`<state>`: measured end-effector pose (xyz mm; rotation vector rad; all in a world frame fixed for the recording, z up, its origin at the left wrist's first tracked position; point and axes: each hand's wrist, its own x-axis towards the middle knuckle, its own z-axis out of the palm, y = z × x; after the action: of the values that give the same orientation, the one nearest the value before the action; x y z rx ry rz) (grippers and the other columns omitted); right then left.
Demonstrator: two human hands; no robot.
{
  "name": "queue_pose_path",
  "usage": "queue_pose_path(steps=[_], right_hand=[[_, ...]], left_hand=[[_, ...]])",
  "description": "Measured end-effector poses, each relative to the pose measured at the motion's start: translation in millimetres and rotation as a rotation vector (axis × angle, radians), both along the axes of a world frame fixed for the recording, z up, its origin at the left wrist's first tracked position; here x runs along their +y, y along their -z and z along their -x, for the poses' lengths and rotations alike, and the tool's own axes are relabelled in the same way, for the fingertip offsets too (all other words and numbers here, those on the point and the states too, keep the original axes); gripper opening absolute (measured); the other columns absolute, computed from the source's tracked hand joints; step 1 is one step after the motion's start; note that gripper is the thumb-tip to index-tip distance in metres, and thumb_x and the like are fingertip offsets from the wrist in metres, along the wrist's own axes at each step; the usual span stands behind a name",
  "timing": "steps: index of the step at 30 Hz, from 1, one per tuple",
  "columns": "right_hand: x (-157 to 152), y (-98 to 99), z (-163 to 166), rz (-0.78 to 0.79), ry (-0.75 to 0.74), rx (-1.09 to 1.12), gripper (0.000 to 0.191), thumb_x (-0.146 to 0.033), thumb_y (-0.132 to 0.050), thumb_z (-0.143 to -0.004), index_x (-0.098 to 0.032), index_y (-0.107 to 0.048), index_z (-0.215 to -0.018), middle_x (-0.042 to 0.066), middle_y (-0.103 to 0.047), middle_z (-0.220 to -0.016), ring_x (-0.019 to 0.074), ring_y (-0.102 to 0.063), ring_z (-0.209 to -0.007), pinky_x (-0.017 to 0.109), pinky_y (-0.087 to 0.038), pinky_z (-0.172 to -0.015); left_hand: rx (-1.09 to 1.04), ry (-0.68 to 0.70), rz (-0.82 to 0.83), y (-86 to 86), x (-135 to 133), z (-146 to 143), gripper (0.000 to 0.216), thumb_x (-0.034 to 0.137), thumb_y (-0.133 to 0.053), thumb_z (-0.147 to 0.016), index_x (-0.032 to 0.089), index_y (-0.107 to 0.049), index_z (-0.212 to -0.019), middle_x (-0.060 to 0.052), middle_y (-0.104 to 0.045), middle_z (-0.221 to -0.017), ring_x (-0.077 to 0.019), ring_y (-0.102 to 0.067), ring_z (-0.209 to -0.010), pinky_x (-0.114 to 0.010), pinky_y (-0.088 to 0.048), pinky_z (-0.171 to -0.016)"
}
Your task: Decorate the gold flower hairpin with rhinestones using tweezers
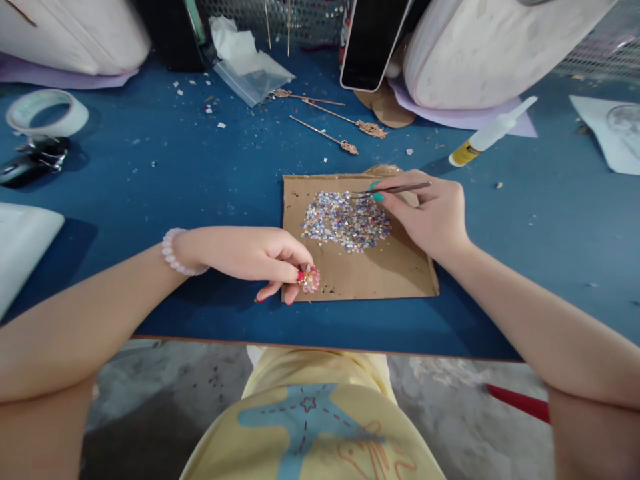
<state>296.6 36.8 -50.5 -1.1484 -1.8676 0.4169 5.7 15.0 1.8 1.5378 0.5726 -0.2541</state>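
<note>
My left hand (270, 260) pinches a small round piece covered in pink and red stones (311, 279) over the lower left part of a cardboard sheet (380, 280). On the sheet lies a spread pile of glittering rhinestones (345, 223), silver, blue and pale. My right hand (435, 210) is closed around a pair of metal tweezers (403, 189), whose tips reach the upper edge of the pile. Whether the tips grip a stone is too small to tell.
Behind the cardboard lie several gold hairpins (327, 135), a plastic bag (255, 77) and a phone (373, 43). A glue bottle (493, 133) stands tilted at right. Tape (75, 117) and a black object (33, 163) lie left. The blue table's front edge (325, 345) runs before my body.
</note>
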Motion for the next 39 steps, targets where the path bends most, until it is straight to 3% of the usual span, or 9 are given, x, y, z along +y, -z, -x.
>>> queue_pose_path(steps=[10, 17, 27, 39], right_hand=[[-4.5, -3.7, 0.4, 0.060, -0.207, -0.066, 0.012, -0.020, -0.074, -0.090, -0.025, -0.081, -0.098, 0.003, -0.082, -0.100, 0.0221, -0.078, -0.093, 0.038, -0.065, -0.088], [-6.6, -4.5, -0.5, 0.050, -0.298, -0.072, 0.012, -0.023, -0.070, -0.091, -0.022, -0.080, -0.095, 0.003, -0.081, -0.092, 0.0178, -0.074, -0.077, 0.030, -0.059, -0.069], [-3.5, -1.1, -2.6, -0.001, -0.390, -0.035, 0.009, -0.027, -0.069, -0.094, -0.023, -0.077, -0.095, 0.003, -0.081, -0.094, 0.0172, -0.076, -0.082, 0.031, -0.059, -0.075], [-2.8, 1.2, -0.9, -0.106, -0.265, -0.079, 0.011, -0.021, -0.066, -0.093, -0.025, -0.077, -0.096, 0.005, -0.080, -0.096, 0.0224, -0.077, -0.092, 0.040, -0.063, -0.085]], left_hand=[[0.041, 0.017, -0.004, -1.5, 0.4, -0.8, 0.013, 0.015, -0.052, -0.090, 0.018, -0.065, -0.089, -0.002, -0.073, -0.091, -0.0093, -0.063, -0.055, -0.022, -0.048, -0.057], [0.066, 0.021, -0.006, -3.9, -0.2, -0.9, 0.012, 0.015, -0.053, -0.089, 0.019, -0.064, -0.088, -0.002, -0.073, -0.092, -0.0105, -0.065, -0.058, -0.023, -0.049, -0.057], [0.076, 0.018, 0.013, -2.3, 0.0, -1.2, 0.010, 0.016, -0.054, -0.090, 0.019, -0.063, -0.090, -0.003, -0.073, -0.094, -0.0107, -0.065, -0.059, -0.022, -0.051, -0.057], [0.080, 0.014, 0.030, -3.0, 0.2, -0.3, 0.010, 0.016, -0.053, -0.091, 0.018, -0.063, -0.091, -0.003, -0.073, -0.096, -0.0105, -0.066, -0.060, -0.022, -0.052, -0.059]])
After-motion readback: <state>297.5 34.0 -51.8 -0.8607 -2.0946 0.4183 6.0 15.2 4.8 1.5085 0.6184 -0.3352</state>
